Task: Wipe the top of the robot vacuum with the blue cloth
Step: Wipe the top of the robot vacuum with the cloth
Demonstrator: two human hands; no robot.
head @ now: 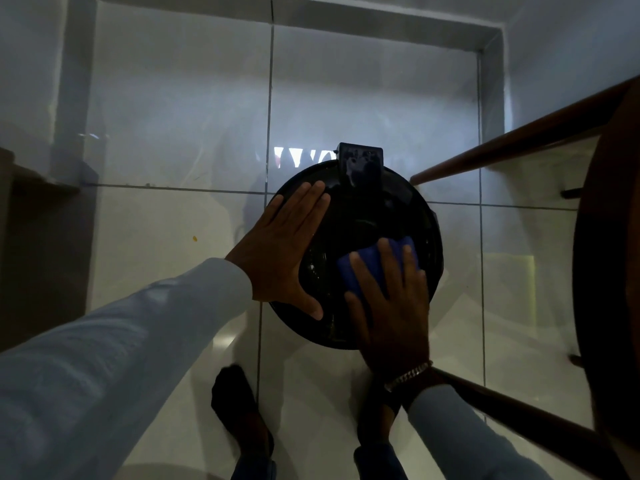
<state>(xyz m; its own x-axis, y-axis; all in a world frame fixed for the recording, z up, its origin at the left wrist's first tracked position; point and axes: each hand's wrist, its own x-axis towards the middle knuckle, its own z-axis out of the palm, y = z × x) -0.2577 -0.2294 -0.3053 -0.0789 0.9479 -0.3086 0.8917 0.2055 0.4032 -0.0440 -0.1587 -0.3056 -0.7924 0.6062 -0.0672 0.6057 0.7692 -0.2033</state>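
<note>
A round black robot vacuum point(367, 213) sits on the glossy tiled floor, with a raised black block at its far edge. My left hand point(280, 251) lies flat on its left side, fingers together and pointing away, holding nothing. My right hand point(391, 303) presses flat on a folded blue cloth point(367, 265) on the vacuum's near right part. The cloth shows between and beyond my fingers; the rest is hidden under the palm. A metal bracelet sits on my right wrist.
A dark wooden table point(609, 258) stands at the right, its legs point(519, 133) slanting close to the vacuum. My feet in dark socks point(239, 410) stand just below the vacuum. Walls with a skirting enclose the floor at back and left. A small yellow speck point(195, 238) lies on the tiles.
</note>
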